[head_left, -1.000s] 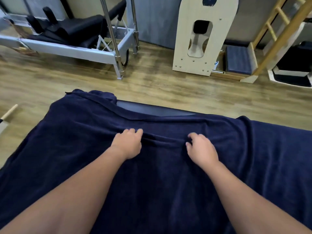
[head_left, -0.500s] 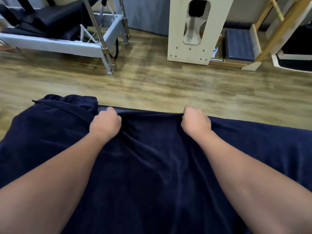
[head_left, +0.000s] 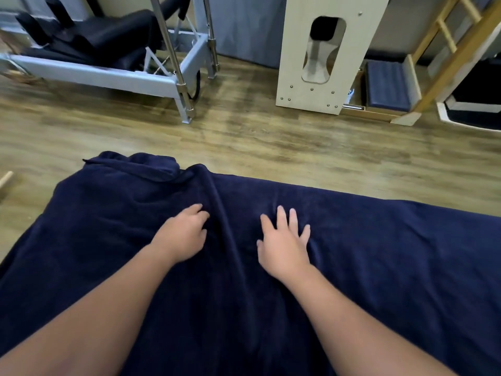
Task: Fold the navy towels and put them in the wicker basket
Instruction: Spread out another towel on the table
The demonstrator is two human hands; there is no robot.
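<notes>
Wood floor (head_left: pixel 271 137) beyond navy towel (head_left: pixel 379 253), both hands (head_left: pixel 181 237) seemingly flat atop.

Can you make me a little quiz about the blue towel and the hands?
1. True or false: the right hand lies flat on the towel with its fingers spread.
2. Which thing runs between the two hands? A) a long crease B) a basket C) a book
3. Fill in: the floor past the towel looks like ____.

Key:
1. True.
2. A: a crease runs up the towel between the left hand and the right hand.
3. Wood.
</notes>
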